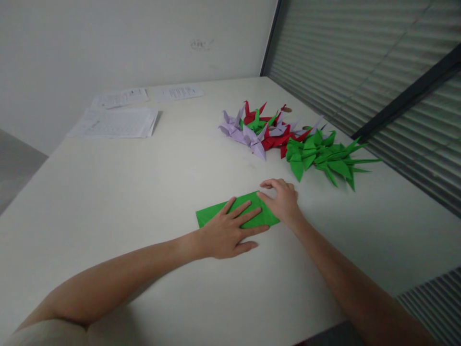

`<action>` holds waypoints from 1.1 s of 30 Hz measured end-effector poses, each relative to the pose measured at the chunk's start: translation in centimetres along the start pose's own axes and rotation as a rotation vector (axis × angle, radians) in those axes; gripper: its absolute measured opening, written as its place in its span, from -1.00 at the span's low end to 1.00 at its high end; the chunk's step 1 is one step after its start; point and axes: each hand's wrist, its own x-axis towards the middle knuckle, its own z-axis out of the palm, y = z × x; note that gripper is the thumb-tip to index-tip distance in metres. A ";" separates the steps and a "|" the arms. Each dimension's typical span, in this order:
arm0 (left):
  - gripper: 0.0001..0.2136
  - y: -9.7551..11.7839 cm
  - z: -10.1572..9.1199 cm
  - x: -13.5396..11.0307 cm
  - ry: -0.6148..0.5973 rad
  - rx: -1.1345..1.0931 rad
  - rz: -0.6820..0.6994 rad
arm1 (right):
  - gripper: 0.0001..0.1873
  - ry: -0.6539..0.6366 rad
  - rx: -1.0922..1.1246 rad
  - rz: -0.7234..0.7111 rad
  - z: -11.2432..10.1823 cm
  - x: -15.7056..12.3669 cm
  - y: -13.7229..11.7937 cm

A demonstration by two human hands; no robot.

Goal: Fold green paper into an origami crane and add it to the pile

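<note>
A folded strip of green paper (212, 211) lies flat on the white table, slanting slightly up to the right. My left hand (225, 233) rests palm down across it, fingers spread, with the thumb on the table below the near edge. At the strip's right end is my right hand (284, 201). Its thumb touches the paper near the far edge, and the curled index finger sits just beyond, with a gap between them. The left hand and wrist hide part of the strip's near side, and the right hand covers its right end.
Folded paper cranes lie heaped at the back right: green ones (320, 154), purple ones (254, 139) and red ones (277, 139). Printed sheets (118, 122) lie at the back left of the table (144, 178). Window blinds (360, 62) border the right side; a wall (144, 38) stands behind.
</note>
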 end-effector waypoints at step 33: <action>-0.49 -0.2 0.0 0.1 0.019 -0.008 -0.006 | -0.73 -0.097 -0.045 -0.558 -6.1 -8.3 0.3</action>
